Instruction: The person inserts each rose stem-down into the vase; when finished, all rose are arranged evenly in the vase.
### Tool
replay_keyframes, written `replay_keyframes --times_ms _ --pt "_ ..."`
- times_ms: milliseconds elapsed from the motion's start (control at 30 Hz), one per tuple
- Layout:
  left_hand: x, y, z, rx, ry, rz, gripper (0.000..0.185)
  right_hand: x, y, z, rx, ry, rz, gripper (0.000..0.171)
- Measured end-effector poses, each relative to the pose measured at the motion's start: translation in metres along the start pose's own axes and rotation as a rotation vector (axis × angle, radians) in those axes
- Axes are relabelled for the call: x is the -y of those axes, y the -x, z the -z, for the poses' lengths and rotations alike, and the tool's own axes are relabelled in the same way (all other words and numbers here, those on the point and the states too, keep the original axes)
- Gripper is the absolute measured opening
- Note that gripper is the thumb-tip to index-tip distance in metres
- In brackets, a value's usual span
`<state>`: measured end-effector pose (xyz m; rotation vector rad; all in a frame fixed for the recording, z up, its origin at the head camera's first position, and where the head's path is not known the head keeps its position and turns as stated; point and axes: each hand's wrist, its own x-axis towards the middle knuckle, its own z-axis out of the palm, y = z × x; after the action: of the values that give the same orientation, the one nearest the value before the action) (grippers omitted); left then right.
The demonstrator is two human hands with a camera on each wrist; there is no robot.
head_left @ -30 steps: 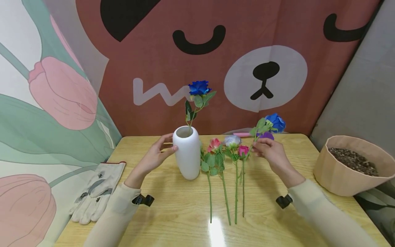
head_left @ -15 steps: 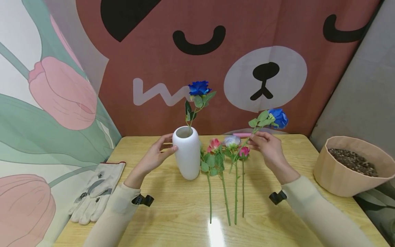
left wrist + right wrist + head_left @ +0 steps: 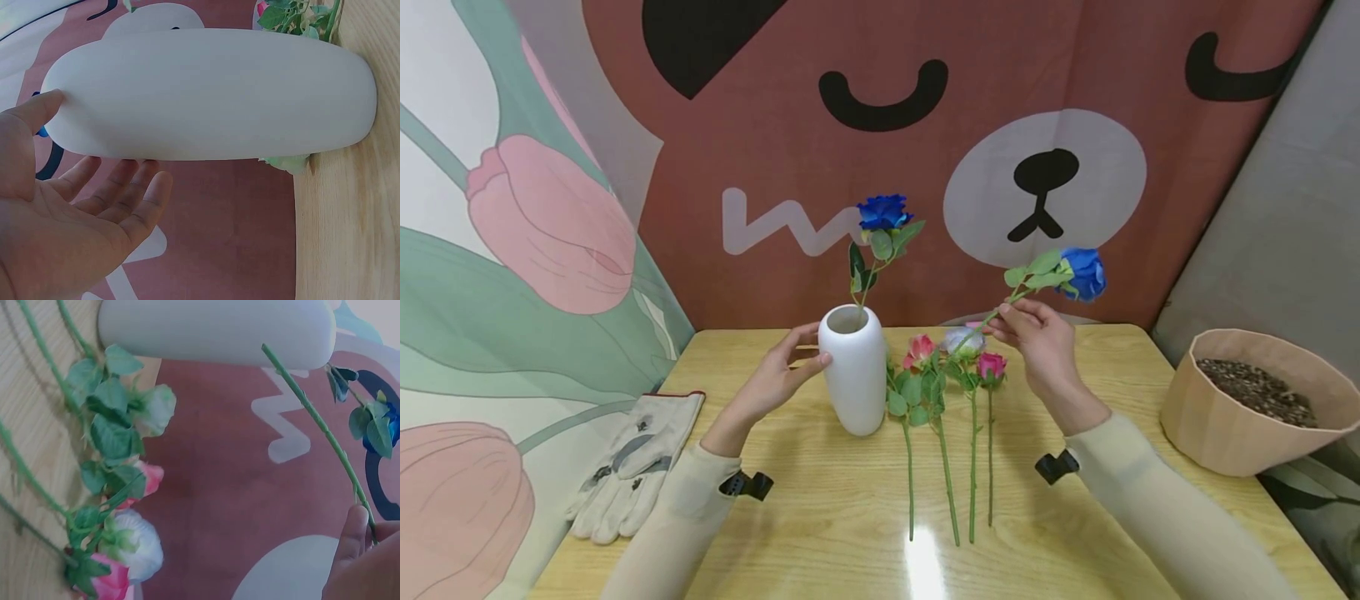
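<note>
Right hand [image 3: 1037, 342] pinches blue rose [image 3: 1084, 273] stem, lifted at right of centre.
Left hand [image 3: 778, 379], fingers relaxed, steadies white vase [image 3: 852, 371]; next, stem end likely needs aiming into its mouth.

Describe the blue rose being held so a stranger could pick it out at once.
Start at the white vase on the wooden table; right of it, flowers lie in a row. Above them the right hand pinches a blue rose by its stem, lifted off the table and tilted right, unlike the upright blue rose in the vase.
</note>
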<state>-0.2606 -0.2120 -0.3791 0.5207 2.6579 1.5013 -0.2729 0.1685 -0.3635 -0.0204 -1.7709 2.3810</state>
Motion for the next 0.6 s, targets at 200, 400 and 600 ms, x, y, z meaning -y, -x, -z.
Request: replay_keyframes --times_ms 200,400,600 --pt "-0.001 0.000 0.000 0.003 0.001 0.001 0.060 0.005 0.000 -0.015 -0.018 -0.041 0.040 0.025" --pt "-0.001 0.000 0.000 0.004 0.002 -0.003 0.060 0.010 -0.001 -0.026 -0.030 -0.081 0.032 0.026" --pt "-0.002 0.001 0.000 0.004 -0.002 0.006 0.062 0.015 -0.003 -0.038 -0.030 -0.141 0.043 0.021"
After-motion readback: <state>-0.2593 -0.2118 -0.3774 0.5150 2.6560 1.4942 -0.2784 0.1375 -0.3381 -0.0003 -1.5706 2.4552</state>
